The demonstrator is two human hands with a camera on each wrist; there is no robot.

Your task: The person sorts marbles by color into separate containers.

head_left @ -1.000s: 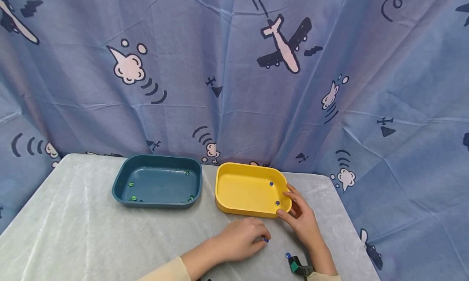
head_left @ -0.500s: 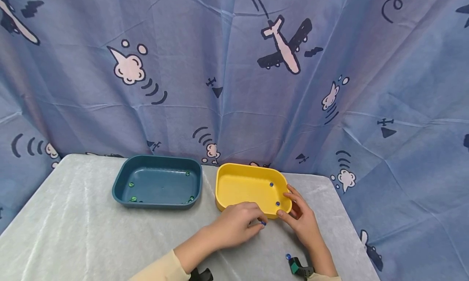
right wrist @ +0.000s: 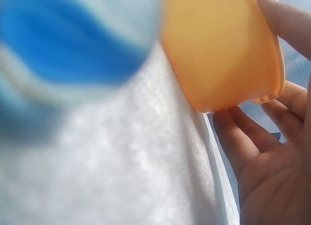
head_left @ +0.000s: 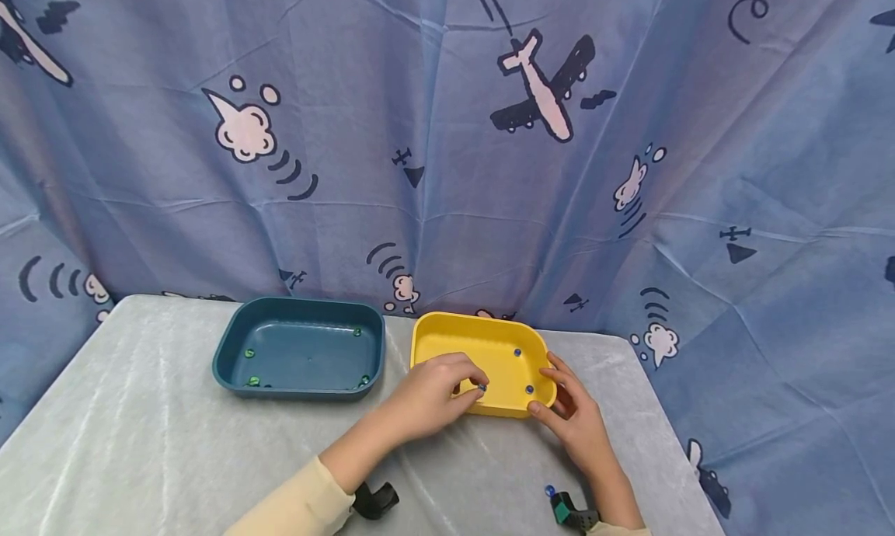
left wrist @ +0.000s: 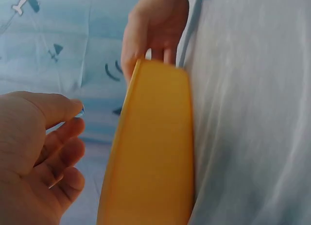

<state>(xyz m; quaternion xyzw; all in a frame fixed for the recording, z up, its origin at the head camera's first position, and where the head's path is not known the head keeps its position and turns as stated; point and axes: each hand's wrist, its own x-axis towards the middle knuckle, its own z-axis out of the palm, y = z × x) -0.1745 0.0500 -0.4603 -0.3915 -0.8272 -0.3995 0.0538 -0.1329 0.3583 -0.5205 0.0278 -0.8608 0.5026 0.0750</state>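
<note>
My left hand (head_left: 428, 395) pinches a small blue marble (head_left: 482, 388) between thumb and fingertips, over the near side of the yellow bin (head_left: 461, 342). In the left wrist view the marble (left wrist: 81, 111) shows as a glint at the fingertips, beyond the bin's rim. My right hand (head_left: 582, 421) grips the bin's right end, thumb at the near corner and fingers round the outer wall. Two blue marbles lie inside, one towards the back (head_left: 517, 352) and one near the front right (head_left: 529, 389). Another blue marble (head_left: 549, 490) rests on the cloth by my right wrist, looming large and blurred in the right wrist view.
A dark teal bin (head_left: 308, 349) with several green marbles (head_left: 255, 381) stands left of the yellow one. Pale cloth (head_left: 140, 427) covers the table. A blue curtain (head_left: 349, 132) printed with planes hangs behind. Black wrist devices (head_left: 375, 501) sit at both wrists.
My left hand has risen from the cloth in front of the yellow bin and moved forward and left over its near rim, carrying the pinched marble. My right hand has stayed in place.
</note>
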